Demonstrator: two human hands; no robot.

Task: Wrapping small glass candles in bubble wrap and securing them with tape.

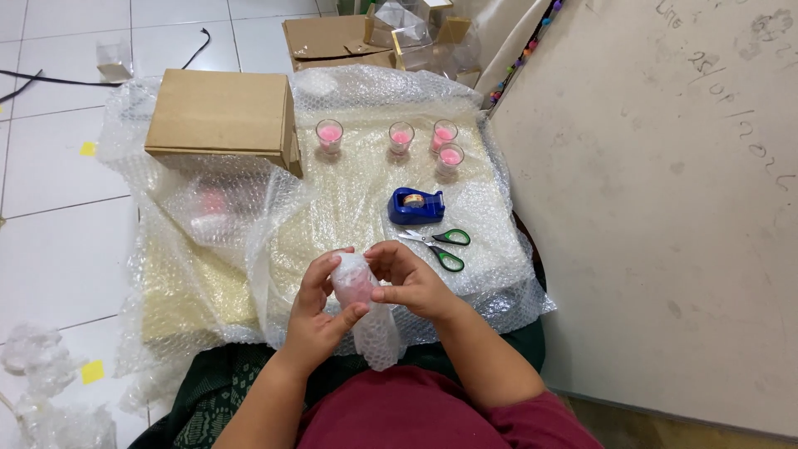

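Observation:
My left hand (316,312) and my right hand (409,278) both grip a small pink glass candle wrapped in bubble wrap (356,287), held over my lap. A loose tail of the wrap (376,341) hangs down below my hands. Several more pink glass candles (330,135) stand unwrapped in a row at the far side of a bubble wrap sheet (349,199). Another wrapped pink item (212,204) lies under the wrap to the left.
A blue tape dispenser (416,205) and green-handled scissors (440,247) lie just beyond my right hand. A closed cardboard box (223,116) sits far left, more boxes (337,41) behind. A whiteboard (665,208) lies at right. Scrap wrap (41,382) is on the tiled floor.

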